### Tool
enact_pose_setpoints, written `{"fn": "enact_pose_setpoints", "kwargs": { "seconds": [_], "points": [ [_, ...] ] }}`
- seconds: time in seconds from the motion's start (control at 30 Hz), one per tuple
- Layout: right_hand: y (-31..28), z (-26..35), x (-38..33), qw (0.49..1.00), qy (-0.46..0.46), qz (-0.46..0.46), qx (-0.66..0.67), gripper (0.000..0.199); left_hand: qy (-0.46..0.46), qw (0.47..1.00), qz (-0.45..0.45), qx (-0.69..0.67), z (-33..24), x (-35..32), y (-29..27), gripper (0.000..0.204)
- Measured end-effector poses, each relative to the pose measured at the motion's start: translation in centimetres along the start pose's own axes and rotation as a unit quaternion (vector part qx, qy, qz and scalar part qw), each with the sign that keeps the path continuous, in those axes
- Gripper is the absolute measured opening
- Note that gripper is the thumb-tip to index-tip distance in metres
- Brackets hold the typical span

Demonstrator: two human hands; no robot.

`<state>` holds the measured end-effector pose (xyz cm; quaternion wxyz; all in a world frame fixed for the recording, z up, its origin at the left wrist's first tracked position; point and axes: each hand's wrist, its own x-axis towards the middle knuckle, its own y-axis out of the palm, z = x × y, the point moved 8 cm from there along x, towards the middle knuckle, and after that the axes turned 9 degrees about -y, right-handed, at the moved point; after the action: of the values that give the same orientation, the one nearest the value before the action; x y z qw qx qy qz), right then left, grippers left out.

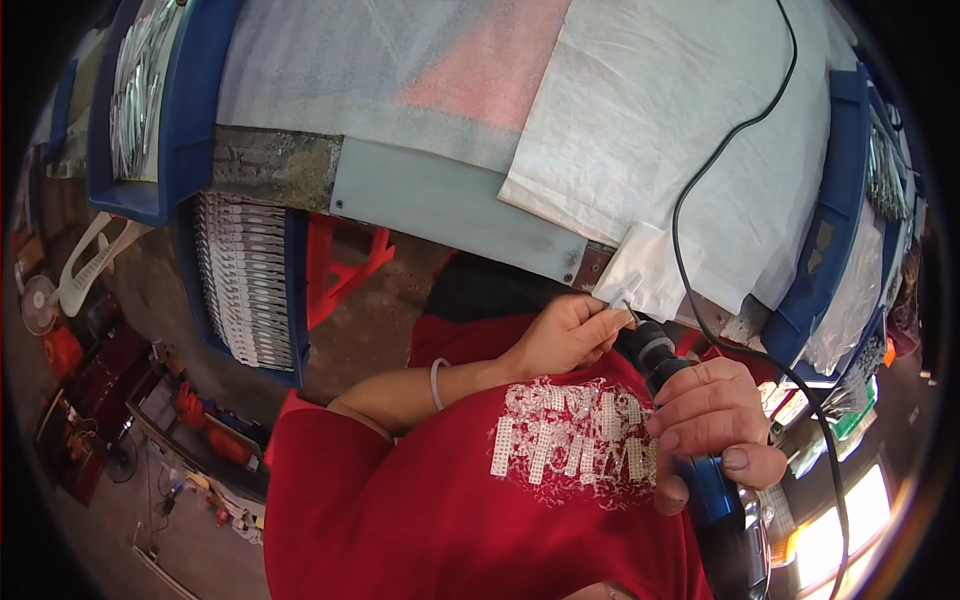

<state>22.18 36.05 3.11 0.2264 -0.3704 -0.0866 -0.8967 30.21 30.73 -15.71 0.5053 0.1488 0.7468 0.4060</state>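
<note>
My right hand is wrapped round the body of a blue and black handheld rotary power tool. The tool slants up and to the left, and its thin tip is close to my left fingertips. My left hand is closed in a pinch at the table's near edge, beside a folded flap of white cloth. What lies between its thumb and fingers is too small and hidden to name. A black cable runs down across the cloth and past my right hand.
White sheeting covers the table. At the left stand a blue bin of thin silvery metal parts and, lower, a blue tray of silvery parts in rows. More blue bins line the right. A red stool is under the table.
</note>
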Motion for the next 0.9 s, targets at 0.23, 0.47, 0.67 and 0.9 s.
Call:
{"fn": "enact_pose_setpoints", "kwargs": {
  "seconds": [0.23, 0.47, 0.67, 0.9],
  "points": [
    [1.0, -0.6, 0.4, 1.000, 0.025, 0.012, 0.000, 0.041, 0.038, 0.999, -0.009, 0.002, 0.1, -0.1, -0.3, 0.022],
    [0.8, -1.6, 0.6, 0.998, 0.051, -0.017, 0.016, 0.040, 0.051, 0.996, -0.067, 0.036, -0.6, -0.4, -0.3, 0.026],
    [1.0, -1.8, 0.9, 0.998, 0.051, -0.005, 0.033, 0.040, 0.066, 0.992, -0.082, 0.064, -0.8, -0.4, -0.4, 0.027],
    [0.8, -1.3, 0.6, 0.999, 0.037, -0.001, 0.013, 0.043, 0.076, 0.992, -0.059, 0.082, -0.7, -0.4, -0.2, 0.027]
  ]
}}
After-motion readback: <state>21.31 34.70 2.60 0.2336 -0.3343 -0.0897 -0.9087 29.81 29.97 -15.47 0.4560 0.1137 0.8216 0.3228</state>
